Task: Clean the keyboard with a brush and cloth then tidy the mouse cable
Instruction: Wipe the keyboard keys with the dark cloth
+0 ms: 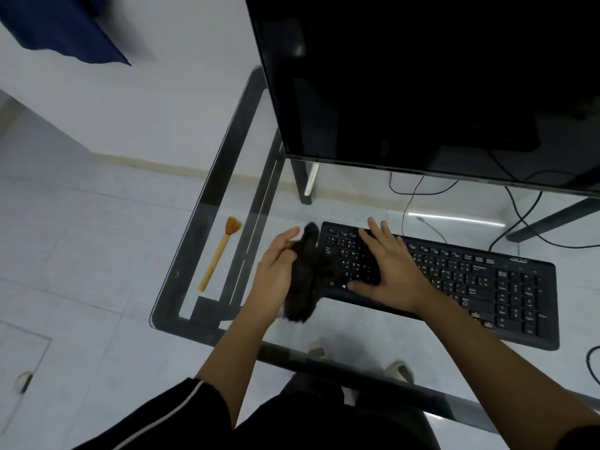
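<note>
A black keyboard [480, 284] lies on the glass desk [227, 196], slanting from upper left to lower right. My right hand [389, 267] rests flat on its left half, fingers spread over the keys. My left hand [276, 274] holds a dark bunched cloth [306, 274] against the keyboard's left end. A wooden brush [220, 254] with orange bristles lies on the glass to the left, apart from both hands. No mouse is in view; a black cable [594, 368] curls at the right edge.
A large black monitor [422, 86] stands behind the keyboard, close above it. Black cables [519, 216] hang below the glass on the tiled floor. The desk's dark frame [168, 306] runs along the left and front edges. My feet show through the glass.
</note>
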